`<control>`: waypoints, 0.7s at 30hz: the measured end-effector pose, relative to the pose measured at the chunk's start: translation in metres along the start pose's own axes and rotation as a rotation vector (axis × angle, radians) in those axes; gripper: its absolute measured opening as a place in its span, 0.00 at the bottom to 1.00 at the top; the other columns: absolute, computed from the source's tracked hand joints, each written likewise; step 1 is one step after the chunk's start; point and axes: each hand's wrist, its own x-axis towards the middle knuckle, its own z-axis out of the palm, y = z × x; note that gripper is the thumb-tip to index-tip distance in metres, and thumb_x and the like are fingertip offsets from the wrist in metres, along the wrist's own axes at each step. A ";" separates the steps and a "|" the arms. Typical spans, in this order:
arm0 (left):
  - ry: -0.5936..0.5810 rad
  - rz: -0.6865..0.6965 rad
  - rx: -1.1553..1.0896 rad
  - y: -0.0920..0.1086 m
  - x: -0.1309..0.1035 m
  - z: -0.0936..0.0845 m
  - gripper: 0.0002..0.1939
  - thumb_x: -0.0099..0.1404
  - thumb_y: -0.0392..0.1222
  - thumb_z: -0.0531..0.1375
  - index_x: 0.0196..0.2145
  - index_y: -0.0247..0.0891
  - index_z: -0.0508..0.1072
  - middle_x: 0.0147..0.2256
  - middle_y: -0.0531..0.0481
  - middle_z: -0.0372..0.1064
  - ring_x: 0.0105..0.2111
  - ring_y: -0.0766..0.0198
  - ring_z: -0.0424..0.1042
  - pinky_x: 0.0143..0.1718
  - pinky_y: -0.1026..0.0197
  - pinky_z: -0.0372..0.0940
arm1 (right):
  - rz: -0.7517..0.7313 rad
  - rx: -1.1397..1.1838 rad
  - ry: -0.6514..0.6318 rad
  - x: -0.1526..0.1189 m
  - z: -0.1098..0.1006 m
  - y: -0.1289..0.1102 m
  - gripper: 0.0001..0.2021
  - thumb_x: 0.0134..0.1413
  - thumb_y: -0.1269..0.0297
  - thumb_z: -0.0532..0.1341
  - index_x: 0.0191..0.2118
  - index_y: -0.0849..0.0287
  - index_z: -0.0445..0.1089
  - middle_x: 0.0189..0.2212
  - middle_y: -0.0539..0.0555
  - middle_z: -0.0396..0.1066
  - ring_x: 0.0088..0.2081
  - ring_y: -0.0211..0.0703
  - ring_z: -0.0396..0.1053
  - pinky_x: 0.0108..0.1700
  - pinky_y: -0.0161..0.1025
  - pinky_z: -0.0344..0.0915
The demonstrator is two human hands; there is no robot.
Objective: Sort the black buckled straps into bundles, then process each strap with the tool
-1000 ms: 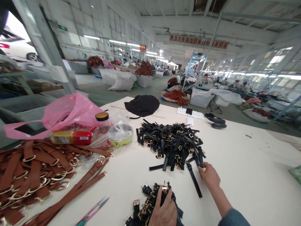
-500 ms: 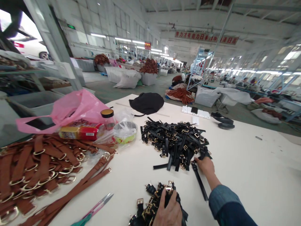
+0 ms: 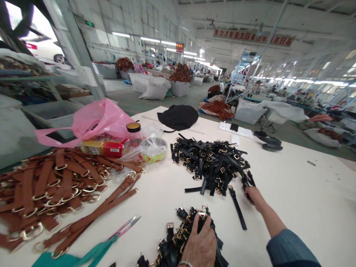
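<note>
My left hand [image 3: 200, 239] lies over the near pile of black buckle straps [image 3: 169, 243], index and middle fingers apart, fingertips touching a gold buckle. The thumb is hidden. My right hand [image 3: 254, 196] is closed on a few short black straps [image 3: 248, 181] at the right edge of the larger black strap pile [image 3: 211, 163]. Its fingertips are partly hidden by the straps. A single black strap with a gold buckle [image 3: 237, 207] lies on the white table [image 3: 294, 200] between the two hands.
Brown straps with metal rings [image 3: 63, 178] cover the table's left side. Scissors [image 3: 125, 227] with teal cloth lie in front. Behind are a pink bag [image 3: 97, 118], a jar [image 3: 134, 134], a red-gold can [image 3: 107, 146], a black cap [image 3: 178, 117] and white boxes [image 3: 236, 130].
My right hand has moved right and away from the single strap, now lifting a few black straps at the pile's edge. My left hand stays on the near pile. The view has shifted slightly.
</note>
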 end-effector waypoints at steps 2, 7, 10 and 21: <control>-0.083 -0.019 -0.055 0.002 0.001 -0.008 0.10 0.62 0.42 0.53 0.34 0.35 0.71 0.30 0.49 0.66 0.55 0.48 0.54 0.57 0.34 0.21 | -0.034 0.121 -0.062 -0.015 -0.009 0.004 0.14 0.58 0.64 0.48 0.42 0.65 0.66 0.22 0.51 0.67 0.23 0.37 0.67 0.27 0.36 0.65; -0.248 -0.075 -0.181 0.003 0.007 -0.038 0.23 0.62 0.46 0.50 0.52 0.32 0.64 0.40 0.43 0.69 0.57 0.48 0.51 0.57 0.34 0.23 | -0.137 0.384 -0.275 -0.069 -0.019 0.023 0.16 0.46 0.61 0.59 0.42 0.62 0.66 0.29 0.54 0.69 0.25 0.38 0.68 0.26 0.34 0.65; -0.287 -0.099 -0.235 0.002 0.010 -0.056 0.26 0.63 0.44 0.48 0.57 0.33 0.57 0.42 0.42 0.68 0.57 0.50 0.51 0.57 0.36 0.26 | -0.231 0.352 -0.282 -0.110 0.012 0.041 0.21 0.45 0.53 0.60 0.43 0.61 0.64 0.26 0.51 0.68 0.20 0.37 0.63 0.19 0.34 0.59; -0.276 -0.173 -0.242 0.007 0.011 -0.074 0.24 0.61 0.46 0.51 0.54 0.36 0.61 0.41 0.44 0.66 0.47 0.52 0.59 0.57 0.36 0.34 | -0.486 -0.519 -0.235 -0.191 0.115 0.080 0.25 0.54 0.54 0.46 0.56 0.58 0.50 0.45 0.63 0.70 0.37 0.55 0.72 0.32 0.42 0.65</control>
